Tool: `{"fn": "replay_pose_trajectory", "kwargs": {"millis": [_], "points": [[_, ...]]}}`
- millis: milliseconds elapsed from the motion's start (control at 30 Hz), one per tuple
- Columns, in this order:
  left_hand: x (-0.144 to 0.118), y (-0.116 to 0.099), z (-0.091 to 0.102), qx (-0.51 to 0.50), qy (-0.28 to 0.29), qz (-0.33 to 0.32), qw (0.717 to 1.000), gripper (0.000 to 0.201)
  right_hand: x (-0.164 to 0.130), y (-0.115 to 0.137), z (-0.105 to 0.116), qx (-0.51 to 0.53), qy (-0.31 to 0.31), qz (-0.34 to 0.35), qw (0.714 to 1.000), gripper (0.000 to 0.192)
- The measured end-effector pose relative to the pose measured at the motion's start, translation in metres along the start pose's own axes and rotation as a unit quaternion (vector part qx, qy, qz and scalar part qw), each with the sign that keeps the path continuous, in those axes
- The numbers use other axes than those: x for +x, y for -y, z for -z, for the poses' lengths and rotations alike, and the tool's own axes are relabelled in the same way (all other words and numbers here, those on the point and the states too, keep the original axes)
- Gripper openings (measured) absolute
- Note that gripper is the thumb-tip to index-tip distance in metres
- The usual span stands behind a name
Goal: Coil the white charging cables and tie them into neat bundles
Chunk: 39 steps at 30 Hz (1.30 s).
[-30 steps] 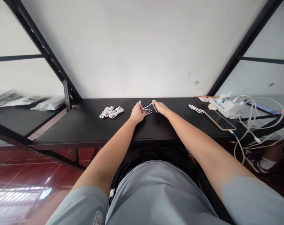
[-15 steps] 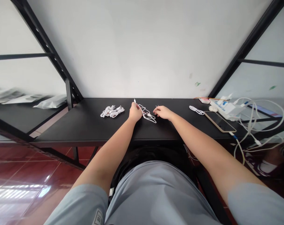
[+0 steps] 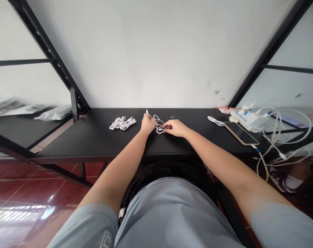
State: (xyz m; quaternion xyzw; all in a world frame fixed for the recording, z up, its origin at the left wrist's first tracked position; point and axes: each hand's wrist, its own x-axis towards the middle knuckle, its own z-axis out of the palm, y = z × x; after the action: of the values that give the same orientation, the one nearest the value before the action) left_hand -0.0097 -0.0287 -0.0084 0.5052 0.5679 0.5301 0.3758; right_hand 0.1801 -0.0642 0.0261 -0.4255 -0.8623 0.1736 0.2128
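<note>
My left hand (image 3: 147, 124) is closed on a white charging cable (image 3: 158, 119), with one plug (image 3: 147, 111) sticking up above the fist. Loose loops of that cable spread out to the right, over the black table (image 3: 86, 137). At the loops' right side, the fingers of my right hand (image 3: 175, 127) pinch the cable close to its other connector. A small thin curved piece, perhaps a twist tie (image 3: 172, 117), lies just beyond my right hand. Several coiled white cables (image 3: 122, 123) are bunched to the left of my left hand.
On the right lie another coiled cable (image 3: 215, 121), a phone (image 3: 241, 133) with a lead plugged in, and a white power strip (image 3: 250, 120) trailing cords. A pale wall (image 3: 156, 55) stands behind the table. Plastic-wrapped packets (image 3: 54, 112) rest on the left shelf. Another person's shoe (image 3: 288, 184) shows at lower right.
My right hand has moved left and now grips the cable loops. The thin curved piece that was at its fingertips lies on the table. My left hand keeps its hold.
</note>
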Motion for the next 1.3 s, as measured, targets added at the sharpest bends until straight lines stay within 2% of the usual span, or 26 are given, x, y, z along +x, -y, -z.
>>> {"fn": "replay_pose_trajectory", "kwargs": {"millis": [133,200,300,367,500,633,700,800,933,1067,1167,1300], "points": [[0.000,-0.003,-0.002,-0.045,0.005,0.001,0.999,0.018,0.002,0.003,-0.003,-0.016,0.003,-0.011,1.000,0.015],[-0.001,-0.004,-0.002,-0.046,0.010,-0.008,0.999,0.027,0.002,0.002,-0.002,-0.020,0.010,-0.003,1.000,0.010],[-0.002,-0.001,-0.001,0.006,-0.002,-0.043,0.999,0.036,-0.001,0.001,0.000,-0.022,0.011,-0.007,1.000,0.007],[-0.001,0.002,0.001,0.031,-0.017,-0.059,0.998,0.033,-0.004,-0.002,0.003,0.000,-0.011,-0.027,1.000,0.006],[0.003,0.007,0.004,0.034,-0.044,-0.046,0.997,0.028,-0.008,-0.017,0.010,0.100,-0.091,-0.063,0.989,0.005],[0.004,0.006,0.005,0.010,-0.060,-0.039,0.997,0.028,-0.005,-0.042,0.021,0.225,-0.205,-0.104,0.947,0.011],[0.005,0.004,0.005,0.001,-0.059,-0.029,0.998,0.029,-0.003,-0.052,0.029,0.275,-0.271,-0.128,0.913,0.012],[0.005,0.000,0.005,-0.030,-0.047,0.003,0.998,0.043,0.000,-0.061,0.040,0.333,-0.367,-0.144,0.857,0.008],[0.004,-0.005,0.006,-0.142,-0.053,0.029,0.988,0.045,0.001,-0.063,0.051,0.403,-0.436,-0.143,0.792,0.007],[0.004,-0.011,0.014,-0.222,-0.085,0.043,0.970,0.040,-0.002,-0.064,0.063,0.442,-0.483,-0.169,0.737,0.011],[0.006,-0.017,0.025,-0.250,-0.136,0.061,0.957,0.038,-0.006,-0.069,0.080,0.433,-0.513,-0.180,0.719,0.007],[0.017,-0.032,0.049,-0.247,-0.209,0.058,0.944,0.039,-0.015,-0.088,0.112,0.370,-0.556,-0.164,0.726,0.012]]}}
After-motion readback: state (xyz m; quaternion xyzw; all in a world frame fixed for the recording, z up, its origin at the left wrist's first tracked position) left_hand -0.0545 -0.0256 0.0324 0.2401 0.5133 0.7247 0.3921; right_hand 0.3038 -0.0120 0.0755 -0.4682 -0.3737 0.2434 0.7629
